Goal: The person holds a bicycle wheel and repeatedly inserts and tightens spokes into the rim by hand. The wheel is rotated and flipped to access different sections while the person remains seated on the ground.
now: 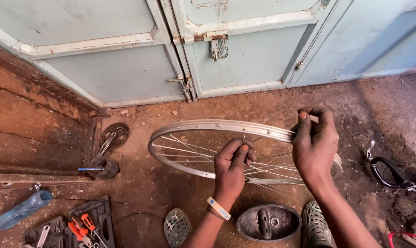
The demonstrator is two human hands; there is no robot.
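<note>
Left hand [233,160], centre of frame: fingers [243,149] pinched together on a thin spoke [243,139] just inside the rim. A pale wristband [218,208] sits on that wrist.

Right hand [314,144], right of centre: fingers closed around the right-hand part of the rim, thumb on top.

Bicycle wheel rim [208,125], centre: bare metal, no tyre, lying tilted above the dirt floor [364,105]. Many spokes already run across it. Whether all are seated cannot be told; by judgement the lacing is well along but unfinished, since one spoke is in the fingers.

Lower centre: dark round bowl-like part [268,223] between two perforated sandals [315,224].

Lower left: open tool case [95,216] with orange-handled screwdrivers [83,225]; blue plastic bottle [22,209].

Left of centre: toothed sprocket [116,133] on the floor.

Right edge: black brake-like part [389,172].

Top: pale blue metal doors [244,59] with a latch.
</note>
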